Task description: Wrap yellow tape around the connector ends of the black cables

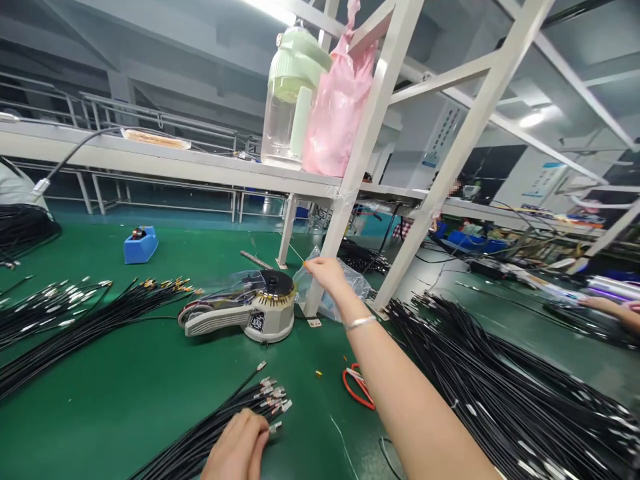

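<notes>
My left hand (236, 445) is closed at the lower middle, fingers curled over a black cable whose silvery end connector (275, 427) pokes out past the fingertips. Beside it lies a bundle of black cables (200, 433) with pale tagged ends. My right hand (326, 273) reaches forward, fingertips pinched, at a clear plastic bag (353, 283) behind the shelf post. A tiny orange bit shows at those fingertips; what it is I cannot make out. To the left of this hand stands a grey round tape dispenser machine (270, 313).
On the green mat are a blue tape holder (141, 245), a red-handled tool (356, 390) and a small brass part (319, 374). More black cables (500, 380) spread at right. The white shelf post (327, 267) carries a bottle (287, 100) and pink bag (337, 113). Another person's arm (613, 310) shows far right.
</notes>
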The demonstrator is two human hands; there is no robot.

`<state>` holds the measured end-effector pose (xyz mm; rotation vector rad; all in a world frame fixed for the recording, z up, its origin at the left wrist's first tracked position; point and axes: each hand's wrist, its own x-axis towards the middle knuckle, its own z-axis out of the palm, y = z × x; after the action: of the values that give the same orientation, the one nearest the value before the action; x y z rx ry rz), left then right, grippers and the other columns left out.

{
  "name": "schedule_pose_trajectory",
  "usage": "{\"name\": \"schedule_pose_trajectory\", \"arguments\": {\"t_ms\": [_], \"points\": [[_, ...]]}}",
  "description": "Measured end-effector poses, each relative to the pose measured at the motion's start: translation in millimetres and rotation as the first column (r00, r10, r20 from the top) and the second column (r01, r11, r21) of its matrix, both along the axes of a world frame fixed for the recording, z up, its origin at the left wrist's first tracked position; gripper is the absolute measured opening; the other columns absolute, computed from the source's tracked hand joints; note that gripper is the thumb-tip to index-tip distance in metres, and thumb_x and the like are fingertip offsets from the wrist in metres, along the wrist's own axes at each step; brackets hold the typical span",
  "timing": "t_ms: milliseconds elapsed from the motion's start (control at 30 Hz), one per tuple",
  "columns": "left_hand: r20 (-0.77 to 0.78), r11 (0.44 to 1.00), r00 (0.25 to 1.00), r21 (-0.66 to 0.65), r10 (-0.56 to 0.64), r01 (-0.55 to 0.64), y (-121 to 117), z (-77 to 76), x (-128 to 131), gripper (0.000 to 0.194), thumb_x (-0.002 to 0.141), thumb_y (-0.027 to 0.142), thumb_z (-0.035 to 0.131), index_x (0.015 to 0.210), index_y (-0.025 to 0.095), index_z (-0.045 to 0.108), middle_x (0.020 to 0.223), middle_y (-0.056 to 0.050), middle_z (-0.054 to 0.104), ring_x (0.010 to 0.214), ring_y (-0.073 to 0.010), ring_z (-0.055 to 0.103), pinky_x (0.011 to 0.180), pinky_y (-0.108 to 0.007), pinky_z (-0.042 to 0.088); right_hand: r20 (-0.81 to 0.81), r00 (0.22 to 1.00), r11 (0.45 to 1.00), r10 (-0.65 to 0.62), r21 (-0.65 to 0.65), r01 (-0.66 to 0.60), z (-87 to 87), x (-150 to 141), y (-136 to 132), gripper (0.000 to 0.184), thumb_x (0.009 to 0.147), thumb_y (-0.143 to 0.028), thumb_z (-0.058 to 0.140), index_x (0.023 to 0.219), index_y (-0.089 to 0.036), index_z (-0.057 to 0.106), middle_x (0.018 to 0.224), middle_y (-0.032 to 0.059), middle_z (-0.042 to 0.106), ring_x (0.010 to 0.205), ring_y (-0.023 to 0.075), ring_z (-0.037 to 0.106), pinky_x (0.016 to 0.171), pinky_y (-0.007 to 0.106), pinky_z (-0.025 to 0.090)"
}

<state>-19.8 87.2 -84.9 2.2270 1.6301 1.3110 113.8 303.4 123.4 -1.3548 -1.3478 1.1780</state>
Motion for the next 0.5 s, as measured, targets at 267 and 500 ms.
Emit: {"name": "schedule_pose_trajectory", "arguments": {"t_ms": [267,500], "points": [[0.166,0.993,0.986,-0.117,0.000,0.019,-25.0,53.4,-0.6,0.016,0.089,0.018,0.048,0.091,0.021,0.064,0.080,-0.002,0.063,0.076,-0.0160,0.062,0.068,-0.026,0.051,-0.456,0.887,0.981,0.070,-0.128,-0.143,-100.8,34.1,-214.1,0.026,0.071,-0.033,0.072,0.091,-0.016,0.074,0.097,0.0115,0.073,0.090,0.0234,0.066,0.076,0.034,0.051],[0.191,0.997,0.979,-0.014,0.078,-0.076,-55.4,55.9,9.4,0.014,0.086,0.014,0.054,0.097,0.019,0.060,0.086,-0.001,0.067,0.078,-0.0127,0.063,0.073,-0.023,0.050,-0.616,0.787,0.969,-0.021,-0.208,-0.137,-149.4,10.6,-283.1,0.039,0.070,-0.042,0.075,0.102,-0.021,0.073,0.114,0.0125,0.068,0.113,0.0313,0.056,0.092,0.041,0.047]]}}
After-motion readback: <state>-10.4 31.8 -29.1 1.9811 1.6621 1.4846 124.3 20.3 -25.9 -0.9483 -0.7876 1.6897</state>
